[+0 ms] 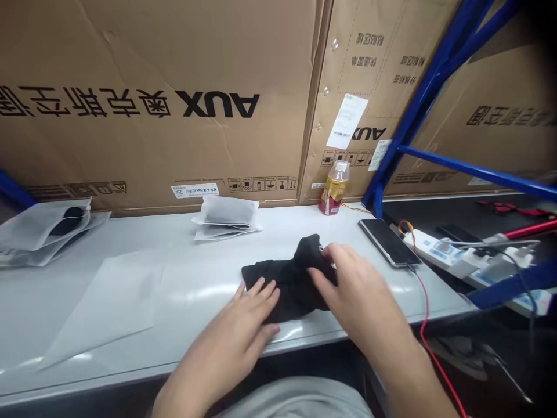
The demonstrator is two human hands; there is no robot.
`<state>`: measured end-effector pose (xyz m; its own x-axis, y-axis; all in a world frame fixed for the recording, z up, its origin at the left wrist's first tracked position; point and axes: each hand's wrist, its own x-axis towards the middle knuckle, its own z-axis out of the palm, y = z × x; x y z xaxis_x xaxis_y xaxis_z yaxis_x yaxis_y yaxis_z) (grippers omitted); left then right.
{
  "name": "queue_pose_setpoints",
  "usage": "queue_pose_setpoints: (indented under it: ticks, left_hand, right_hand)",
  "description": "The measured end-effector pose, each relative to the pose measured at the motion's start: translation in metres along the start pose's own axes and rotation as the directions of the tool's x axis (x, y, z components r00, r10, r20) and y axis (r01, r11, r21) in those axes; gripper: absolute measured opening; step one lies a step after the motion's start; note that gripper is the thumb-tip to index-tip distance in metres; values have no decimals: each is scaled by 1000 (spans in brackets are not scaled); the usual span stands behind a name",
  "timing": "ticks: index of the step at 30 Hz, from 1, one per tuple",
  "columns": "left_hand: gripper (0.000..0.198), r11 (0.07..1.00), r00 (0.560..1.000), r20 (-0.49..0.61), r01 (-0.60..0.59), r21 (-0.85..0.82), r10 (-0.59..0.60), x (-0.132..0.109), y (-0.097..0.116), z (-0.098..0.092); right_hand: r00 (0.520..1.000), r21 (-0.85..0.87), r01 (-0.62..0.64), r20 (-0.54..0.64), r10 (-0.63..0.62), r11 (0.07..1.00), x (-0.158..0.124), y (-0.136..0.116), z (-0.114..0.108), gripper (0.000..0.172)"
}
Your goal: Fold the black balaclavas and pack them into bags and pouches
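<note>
A black piece of cloth (pixel 287 290) lies partly folded near the front edge of the grey-white table; its exact kind does not show. Flat on its left part rests my left hand (pixel 248 313), with the fingers stretched out. My right hand (pixel 348 273) pinches the cloth's right part between thumb and fingers, and that end is raised in a fold. A bit of white marking peeks out beside my right fingertips. To the left of the cloth, a frosted translucent bag (pixel 104 307) lies flat on the table.
Frosted pouches (pixel 228 215) are stacked at the back, and more pouches with dark contents (pixel 47 229) sit far left. A drink bottle (pixel 335 187) stands near large cartons (pixel 156 58). At right are a phone (pixel 389 241) with a red cable, power strips (pixel 470 261) and a blue frame (pixel 426 98).
</note>
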<state>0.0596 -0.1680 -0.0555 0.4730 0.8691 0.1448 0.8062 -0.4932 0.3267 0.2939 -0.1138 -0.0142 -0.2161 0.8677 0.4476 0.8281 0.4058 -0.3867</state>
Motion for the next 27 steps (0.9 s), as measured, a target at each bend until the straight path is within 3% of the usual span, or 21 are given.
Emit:
queue_pose_setpoints:
  ticks: [2,4,6,8,10,13,15,17,19,23,27]
  left_hand:
    - [45,994,996,-59,67,-87,-72,-6,-17,-6]
    - [41,972,963,-171,184,-149,-209,-10,-29,-11]
    - [43,932,883,-303,317,-178,-358,-10,-33,-17]
    - [50,905,816,-390,380,-193,-426,-7,-28,-19]
    - [56,920,838,-379,352,-174,-393,2,-17,-15]
    - [60,963,933,-241,266,-41,-268,19,-3,1]
    - [60,969,955,-179,246,36,-235,26,-1,15]
    - [61,971,963,-166,228,71,-214,28,-4,26]
    - [62,977,972,-154,194,93,-178,25,-9,31]
    - [64,979,984,-119,146,144,-129,18,-20,30]
    - [71,976,991,-75,121,182,-109,13,-26,24]
  right_hand:
    - [988,146,105,94,-120,984,0,-20,7,23]
    - [934,246,196,247,-257,949,-7,-36,19,33]
    - [893,252,244,319,-318,937,-17,-44,33,44]
    - [878,208,281,339,-338,937,-29,-43,42,53]
    - [860,191,317,355,-366,929,-36,-36,43,57]
    - [815,308,317,395,-424,897,-32,-20,35,52]
    - [859,384,226,355,-369,895,-23,-12,32,48]
    - [948,384,130,223,-228,914,-14,-8,38,45]
    - [983,321,114,101,-153,940,-8,-9,52,47]
    - [944,219,184,234,-234,958,-10,-14,79,54]
    - [932,179,158,299,-206,971,-16,-12,83,55]
